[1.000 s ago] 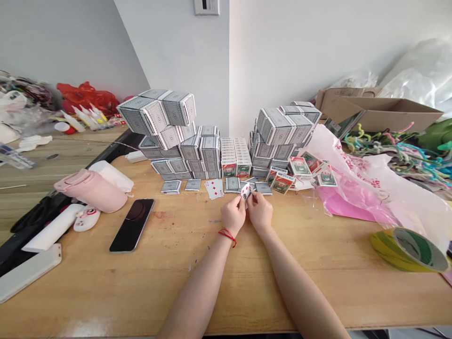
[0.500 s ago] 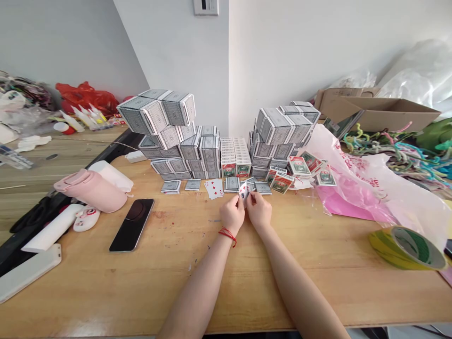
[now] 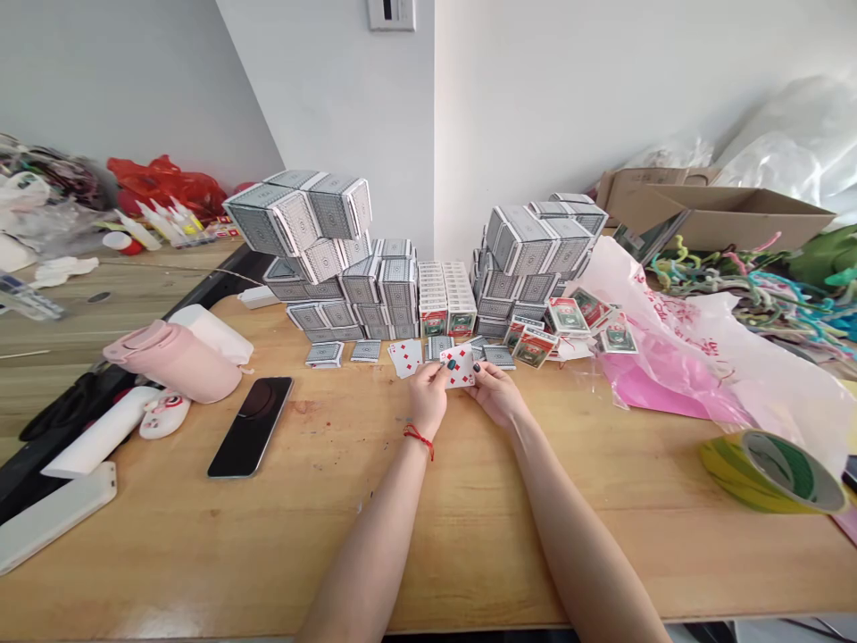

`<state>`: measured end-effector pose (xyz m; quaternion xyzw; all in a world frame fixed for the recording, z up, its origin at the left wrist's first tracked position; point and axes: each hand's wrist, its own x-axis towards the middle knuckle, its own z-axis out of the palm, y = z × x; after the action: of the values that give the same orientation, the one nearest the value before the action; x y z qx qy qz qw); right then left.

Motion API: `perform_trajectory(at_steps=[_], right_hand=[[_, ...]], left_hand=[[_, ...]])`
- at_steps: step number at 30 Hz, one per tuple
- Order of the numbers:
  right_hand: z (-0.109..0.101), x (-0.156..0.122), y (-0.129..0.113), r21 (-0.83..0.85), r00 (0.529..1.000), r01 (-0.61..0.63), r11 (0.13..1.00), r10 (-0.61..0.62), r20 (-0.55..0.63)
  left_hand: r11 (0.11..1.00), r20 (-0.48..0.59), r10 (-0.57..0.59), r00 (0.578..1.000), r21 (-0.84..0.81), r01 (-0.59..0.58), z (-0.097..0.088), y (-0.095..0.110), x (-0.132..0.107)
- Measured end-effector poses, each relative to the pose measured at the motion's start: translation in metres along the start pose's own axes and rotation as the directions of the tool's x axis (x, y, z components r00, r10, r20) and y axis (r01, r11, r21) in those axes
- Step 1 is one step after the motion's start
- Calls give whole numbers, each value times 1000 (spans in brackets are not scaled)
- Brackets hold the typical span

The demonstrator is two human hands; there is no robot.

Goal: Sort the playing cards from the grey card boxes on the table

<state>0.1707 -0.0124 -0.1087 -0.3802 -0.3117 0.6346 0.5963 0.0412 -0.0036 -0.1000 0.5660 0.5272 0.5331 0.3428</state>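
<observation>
Between my two hands is a playing card (image 3: 459,368) with red diamonds, face toward me, held just above the table. My left hand (image 3: 427,393) is closed on its left end, the thumb lying over the face. At its right end my right hand (image 3: 496,393) pinches the edge. Just left of them some loose diamond cards (image 3: 405,358) lie face up. Folded cards (image 3: 365,350) with grey patterned backs lie in a row behind. Beyond stand a left stack of folded-card blocks (image 3: 321,277) and a right stack (image 3: 528,250).
Card boxes (image 3: 445,299) stand between the stacks; more boxes (image 3: 534,346) lie loose to the right. A phone (image 3: 250,427) and pink bottle (image 3: 174,362) are at left. At right are a tape roll (image 3: 769,469), plastic wrapping (image 3: 710,357) and a cardboard box (image 3: 729,214).
The card, curled between my fingers before, is now flat and wide with its diamond face showing. My left hand has shifted slightly left, and the hands are farther apart.
</observation>
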Motion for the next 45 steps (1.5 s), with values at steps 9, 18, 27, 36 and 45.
perform_trajectory(at_steps=[9, 18, 27, 36, 45], right_hand=[[3, -3, -1, -19, 999, -46, 999, 47, 21], [2, 1, 9, -159, 996, 41, 986, -52, -66], [10, -2, 19, -468, 982, 189, 863, -172, 79], [19, -8, 20, -703, 960, 262, 661, -253, 121], [23, -9, 26, -709, 953, 255, 657, -294, 70]], left_hand=[[955, 98, -122, 988, -261, 144, 1, 4, 1], [909, 172, -137, 976, -370, 193, 1, 9, -4], [688, 303, -304, 903, -586, 428, 3, 14, -2], [696, 184, -306, 934, -627, 351, 5, 7, 0], [765, 80, -322, 943, -565, 309, 7, 7, 1]])
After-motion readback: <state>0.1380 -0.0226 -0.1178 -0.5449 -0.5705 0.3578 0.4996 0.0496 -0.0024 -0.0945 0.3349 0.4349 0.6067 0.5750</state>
